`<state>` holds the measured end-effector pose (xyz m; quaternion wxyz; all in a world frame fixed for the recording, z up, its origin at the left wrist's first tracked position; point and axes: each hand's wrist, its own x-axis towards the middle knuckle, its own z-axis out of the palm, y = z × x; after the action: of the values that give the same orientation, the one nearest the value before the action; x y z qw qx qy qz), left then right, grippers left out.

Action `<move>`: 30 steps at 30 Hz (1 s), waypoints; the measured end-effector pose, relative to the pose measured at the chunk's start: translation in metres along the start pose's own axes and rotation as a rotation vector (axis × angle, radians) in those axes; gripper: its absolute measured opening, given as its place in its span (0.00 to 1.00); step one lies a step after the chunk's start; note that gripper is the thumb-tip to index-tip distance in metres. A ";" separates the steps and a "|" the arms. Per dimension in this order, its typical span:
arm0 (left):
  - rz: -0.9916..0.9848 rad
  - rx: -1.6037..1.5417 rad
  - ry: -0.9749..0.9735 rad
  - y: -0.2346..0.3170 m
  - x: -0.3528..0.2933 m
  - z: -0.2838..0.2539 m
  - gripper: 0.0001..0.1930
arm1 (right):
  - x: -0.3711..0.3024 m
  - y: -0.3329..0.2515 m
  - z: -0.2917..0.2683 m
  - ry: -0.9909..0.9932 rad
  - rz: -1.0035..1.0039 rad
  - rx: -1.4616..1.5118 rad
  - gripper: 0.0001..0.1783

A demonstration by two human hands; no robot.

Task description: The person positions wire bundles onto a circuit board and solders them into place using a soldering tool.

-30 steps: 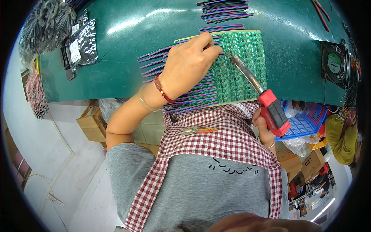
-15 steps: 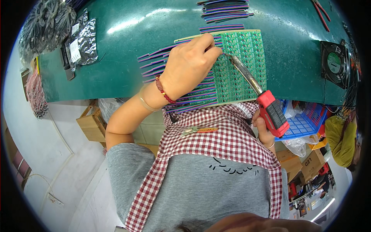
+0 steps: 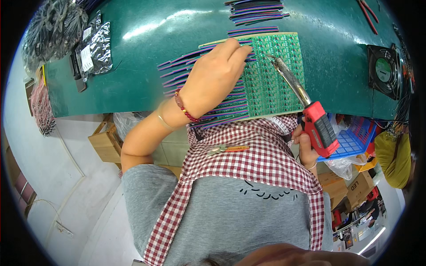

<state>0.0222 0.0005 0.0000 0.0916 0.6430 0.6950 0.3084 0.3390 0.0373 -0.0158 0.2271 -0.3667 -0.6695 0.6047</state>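
Note:
A green panel of small circuit boards [image 3: 277,75] lies at the table's near edge. Several striped ribbon wires [image 3: 224,108] run along its left part and stick out past its left side. My left hand [image 3: 215,73] is over the upper wires, thumb and fingers pinched together on a ribbon wire, its end mostly hidden beneath them. In my right hand [image 3: 307,148] is a red and black soldering iron [image 3: 321,128]. Its metal tip is over the upper middle of the panel, to the right of my left fingertips. The handle hides part of my right fingers.
More ribbon wires [image 3: 257,11] are stacked beyond the panel. A black fan [image 3: 384,73] stands at the right, with red-handled pliers [image 3: 368,17] farther back. Plastic bags [image 3: 95,48] lie at the left. A blue basket [image 3: 350,137] sits below the table's right edge.
The soldering iron's tip has drawn away to the right from my left fingertips. My left hand has shifted slightly left, and the panel has moved a little left.

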 end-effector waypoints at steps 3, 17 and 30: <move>-0.043 -0.021 -0.041 -0.001 -0.005 -0.012 0.08 | 0.001 -0.001 -0.002 0.016 0.004 -0.002 0.29; 0.121 -0.042 0.050 0.003 -0.006 0.005 0.09 | -0.001 0.002 -0.005 -0.017 -0.045 -0.009 0.30; 0.139 0.019 0.055 0.002 -0.012 0.013 0.11 | -0.010 0.020 -0.013 -0.109 -0.056 -0.139 0.26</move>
<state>0.0324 -0.0067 -0.0120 0.0449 0.6819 0.6537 0.3249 0.3597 0.0382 -0.0318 0.1810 -0.3292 -0.7314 0.5692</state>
